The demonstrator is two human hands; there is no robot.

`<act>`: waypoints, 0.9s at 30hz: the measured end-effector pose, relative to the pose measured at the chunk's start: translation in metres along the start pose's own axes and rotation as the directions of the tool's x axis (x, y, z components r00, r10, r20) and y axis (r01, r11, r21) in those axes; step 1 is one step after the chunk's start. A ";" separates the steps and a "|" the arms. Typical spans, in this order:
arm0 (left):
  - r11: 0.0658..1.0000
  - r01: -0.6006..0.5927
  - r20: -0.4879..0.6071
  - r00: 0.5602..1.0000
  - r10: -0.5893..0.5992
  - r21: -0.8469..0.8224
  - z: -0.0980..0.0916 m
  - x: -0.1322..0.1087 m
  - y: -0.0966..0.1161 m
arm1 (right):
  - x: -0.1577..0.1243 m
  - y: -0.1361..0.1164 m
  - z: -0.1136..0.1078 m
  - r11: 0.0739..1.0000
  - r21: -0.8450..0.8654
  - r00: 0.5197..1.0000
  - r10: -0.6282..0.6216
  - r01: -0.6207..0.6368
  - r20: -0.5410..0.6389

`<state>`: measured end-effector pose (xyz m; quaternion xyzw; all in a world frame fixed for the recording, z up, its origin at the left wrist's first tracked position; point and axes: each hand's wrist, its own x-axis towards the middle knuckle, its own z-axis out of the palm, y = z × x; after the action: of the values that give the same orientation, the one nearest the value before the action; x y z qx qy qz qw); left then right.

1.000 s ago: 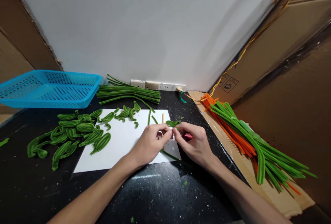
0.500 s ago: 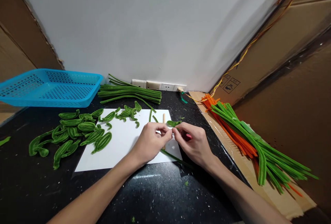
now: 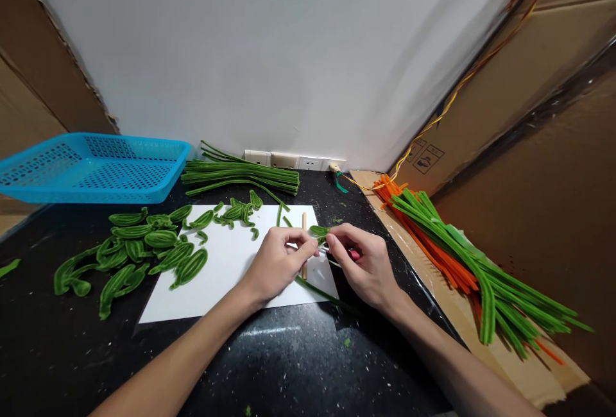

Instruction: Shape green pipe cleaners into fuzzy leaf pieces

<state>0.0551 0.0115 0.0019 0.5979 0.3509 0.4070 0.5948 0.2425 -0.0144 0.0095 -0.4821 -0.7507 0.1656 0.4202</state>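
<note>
My left hand is closed in a pinch above the white paper; whatever it holds is too small or hidden to make out. To its right, my right hand is also pinched, its fingertips beside a green fuzzy pipe-cleaner leaf. What lies between those fingertips is unclear. Scissors with a red handle lie partly hidden beneath the right hand. A thin wooden stick stands out behind the left fingers. One green pipe cleaner runs under both hands.
Several looped green pipe-cleaner leaves are spread at the left, partly on the paper. Behind lie a blue basket and a dark green pipe-cleaner bundle. Bright green and orange pipe cleaners rest on cardboard at the right.
My fingertips, close together before, have drawn apart. The right hand has moved slightly right, uncovering more of the scissors. The left hand has barely moved.
</note>
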 end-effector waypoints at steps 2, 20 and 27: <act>1.000 -0.006 0.003 1.000 0.006 -0.012 -0.001 0.000 0.001 | 0.000 -0.001 0.001 1.000 0.019 1.000 0.000 0.000 0.003; 0.995 -0.088 0.088 0.993 0.084 0.042 -0.001 0.000 0.003 | 0.000 0.002 0.000 0.995 0.078 0.997 0.065 -0.068 0.047; 0.996 -0.073 0.057 0.996 0.069 0.059 -0.003 0.000 0.000 | 0.002 0.006 0.000 0.976 0.159 0.988 0.155 -0.151 -0.012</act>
<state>0.0524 0.0127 0.0013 0.6386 0.3252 0.4005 0.5710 0.2456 -0.0095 0.0065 -0.5057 -0.6907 0.2507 0.4520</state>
